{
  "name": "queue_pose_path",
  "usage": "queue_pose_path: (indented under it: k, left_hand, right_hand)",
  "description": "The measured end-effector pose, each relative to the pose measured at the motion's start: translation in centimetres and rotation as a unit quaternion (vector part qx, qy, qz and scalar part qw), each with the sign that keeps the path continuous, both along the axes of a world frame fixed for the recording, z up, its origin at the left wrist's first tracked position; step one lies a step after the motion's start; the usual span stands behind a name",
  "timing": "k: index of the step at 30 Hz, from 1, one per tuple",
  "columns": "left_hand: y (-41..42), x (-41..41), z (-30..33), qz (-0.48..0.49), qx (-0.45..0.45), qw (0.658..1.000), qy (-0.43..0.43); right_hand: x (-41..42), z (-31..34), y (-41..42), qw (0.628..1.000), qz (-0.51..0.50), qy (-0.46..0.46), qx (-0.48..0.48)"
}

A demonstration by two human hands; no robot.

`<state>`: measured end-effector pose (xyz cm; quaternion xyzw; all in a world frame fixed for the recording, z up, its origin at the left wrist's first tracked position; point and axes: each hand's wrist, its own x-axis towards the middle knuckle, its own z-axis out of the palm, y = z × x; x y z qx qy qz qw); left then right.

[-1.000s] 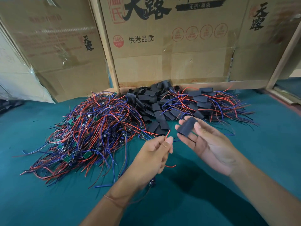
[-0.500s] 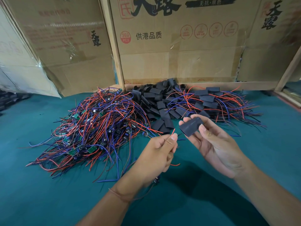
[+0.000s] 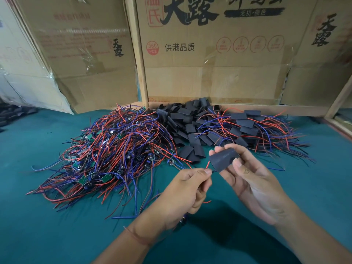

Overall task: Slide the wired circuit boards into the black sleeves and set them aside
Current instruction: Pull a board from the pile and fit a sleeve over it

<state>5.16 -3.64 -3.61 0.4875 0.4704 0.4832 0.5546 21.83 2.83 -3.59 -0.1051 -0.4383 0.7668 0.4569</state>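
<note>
My right hand point(image 3: 249, 180) pinches a black sleeve point(image 3: 223, 160) between thumb and fingers, above the green table. My left hand point(image 3: 182, 195) pinches the red and blue wires point(image 3: 208, 165) of one circuit board, with their tips at the sleeve's lower left opening. That board hangs below my left hand and is mostly hidden. A big tangle of wired circuit boards point(image 3: 114, 149) lies to the left. A heap of loose black sleeves point(image 3: 182, 126) sits behind my hands. Sleeved boards with wires point(image 3: 257, 130) lie in a pile on the right.
Cardboard boxes point(image 3: 209, 54) and a wooden post point(image 3: 139, 54) wall off the back of the green table point(image 3: 57, 225). A wooden frame edge point(image 3: 341, 103) runs down at the far right. Dark objects point(image 3: 11, 115) lie at the far left.
My hands have come together: the wire tips now meet the sleeve's opening, where a gap lay before. My right hand has turned the sleeve toward my left.
</note>
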Motion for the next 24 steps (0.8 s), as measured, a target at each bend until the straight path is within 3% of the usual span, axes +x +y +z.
queue_pose_path:
  k: [14, 20, 22, 24]
  left_hand:
    - [0.1, 0.1, 0.2, -0.011, -0.007, 1.000, -0.002]
    - [0.5, 0.0, 0.0, -0.021, -0.033, 0.998, -0.039]
    - [0.6, -0.9, 0.0, -0.007, 0.012, 0.999, 0.038]
    - [0.2, -3.1, 0.3, -0.021, 0.061, 0.980, 0.190]
  right_hand:
    - [0.0, 0.2, -0.1, 0.998, 0.007, -0.035, 0.055]
    - [0.0, -0.2, 0.0, 0.992, -0.006, -0.099, 0.081]
    - [0.1, -0.4, 0.1, 0.988, -0.013, -0.126, 0.090]
    - [0.1, -0.8, 0.1, 0.982, -0.011, -0.159, 0.099]
